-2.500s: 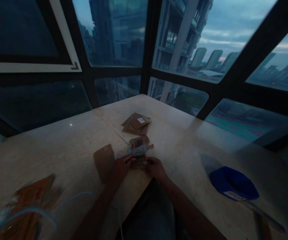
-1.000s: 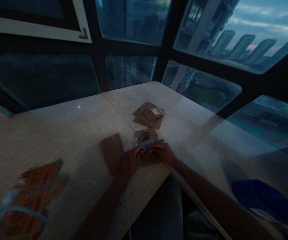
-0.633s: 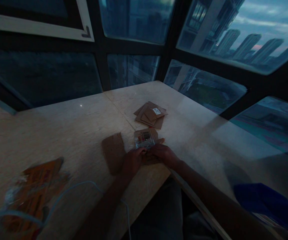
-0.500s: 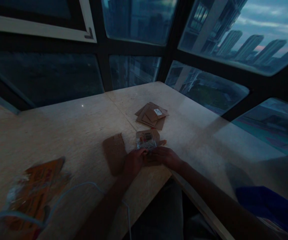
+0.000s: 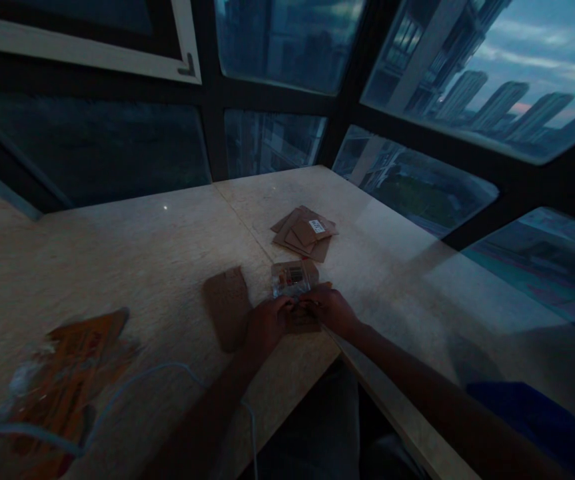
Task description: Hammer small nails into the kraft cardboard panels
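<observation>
At frame centre the hands meet in dim light — left hand (image 5: 266, 325) and right hand (image 5: 331, 311), fingers closed, pinch the near edge of a clear packet (image 5: 293, 279) lying on the table (image 5: 142, 253); a brown card (image 5: 224, 307) lies just left of it, a cardboard stack (image 5: 307, 230) above it

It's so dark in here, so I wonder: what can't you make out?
Head view only.
Packet contents: dim, small; left hand and right hand cover its near edge.
Label print: too small.
Blue thing: cut off at the corner.
Orange wrapper: blurred.
</observation>
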Demonstrator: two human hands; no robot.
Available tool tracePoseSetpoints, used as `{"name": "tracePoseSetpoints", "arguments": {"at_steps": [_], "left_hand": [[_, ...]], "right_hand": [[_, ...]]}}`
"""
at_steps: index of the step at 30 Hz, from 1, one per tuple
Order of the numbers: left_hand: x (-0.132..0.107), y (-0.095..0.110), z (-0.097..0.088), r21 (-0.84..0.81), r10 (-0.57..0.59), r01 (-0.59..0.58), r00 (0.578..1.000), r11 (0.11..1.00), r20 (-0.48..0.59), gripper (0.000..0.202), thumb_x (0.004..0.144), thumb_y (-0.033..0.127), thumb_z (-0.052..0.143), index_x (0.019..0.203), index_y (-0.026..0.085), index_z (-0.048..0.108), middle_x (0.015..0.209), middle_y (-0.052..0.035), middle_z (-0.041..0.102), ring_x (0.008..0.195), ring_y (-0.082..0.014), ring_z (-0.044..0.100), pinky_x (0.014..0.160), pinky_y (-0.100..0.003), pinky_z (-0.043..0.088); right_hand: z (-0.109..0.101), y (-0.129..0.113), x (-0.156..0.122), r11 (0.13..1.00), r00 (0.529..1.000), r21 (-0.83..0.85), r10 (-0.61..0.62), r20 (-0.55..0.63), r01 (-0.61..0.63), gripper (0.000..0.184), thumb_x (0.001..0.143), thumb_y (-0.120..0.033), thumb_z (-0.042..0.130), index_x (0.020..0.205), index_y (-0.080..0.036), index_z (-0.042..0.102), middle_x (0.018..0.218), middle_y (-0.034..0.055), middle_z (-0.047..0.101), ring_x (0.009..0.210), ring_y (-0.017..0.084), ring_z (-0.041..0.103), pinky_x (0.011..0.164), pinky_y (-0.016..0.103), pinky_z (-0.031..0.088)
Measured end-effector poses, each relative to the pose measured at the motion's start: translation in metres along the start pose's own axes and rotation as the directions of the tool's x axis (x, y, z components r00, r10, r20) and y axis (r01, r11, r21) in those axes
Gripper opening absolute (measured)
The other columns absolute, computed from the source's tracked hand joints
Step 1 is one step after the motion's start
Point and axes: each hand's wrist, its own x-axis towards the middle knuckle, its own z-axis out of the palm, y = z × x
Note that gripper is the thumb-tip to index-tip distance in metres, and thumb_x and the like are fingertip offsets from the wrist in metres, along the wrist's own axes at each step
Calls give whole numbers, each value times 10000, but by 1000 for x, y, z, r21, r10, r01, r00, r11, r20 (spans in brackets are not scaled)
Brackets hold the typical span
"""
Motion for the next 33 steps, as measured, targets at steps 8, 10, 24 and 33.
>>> {"name": "tracePoseSetpoints", "arguments": {"at_steps": [8,10,24,33], "left_hand": [[-1,-1,0,-41,19,-19,1000,999,-4,284,924,187,493,1052,249,739,1011,-47,758,935,-208,681,848,-306,483],[-2,-1,0,-32,17,-18,1000,999,-16,281,924,186,494,1050,250,737,1008,-43,759,930,-204,682,854,-306,484],[1,-5,4,50,34,-33,999,998,-12,266,926,200,498,1055,254,725,1013,-39,754,928,-206,678,833,-300,483],[0,-3,2,-48,18,-20,999,999,-46,255,937,237,488,1027,226,727,995,-53,757,902,-212,689,824,-309,497]], "right_hand": [[-12,7,1,951,937,-88,-271,220,295,227,920,-71,561,1029,-163,737,932,108,747,870,214,688,770,317,541],[-18,12,2,911,884,-71,-371,283,405,214,946,-111,551,1073,-160,717,993,119,739,929,217,680,802,330,543],[-23,20,12,932,891,119,-362,274,342,227,909,-84,572,978,-201,754,957,75,768,896,189,713,823,314,550],[-25,14,26,934,988,324,134,81,-153,218,909,-298,599,1016,-206,765,888,43,778,777,184,722,696,285,557]]}}
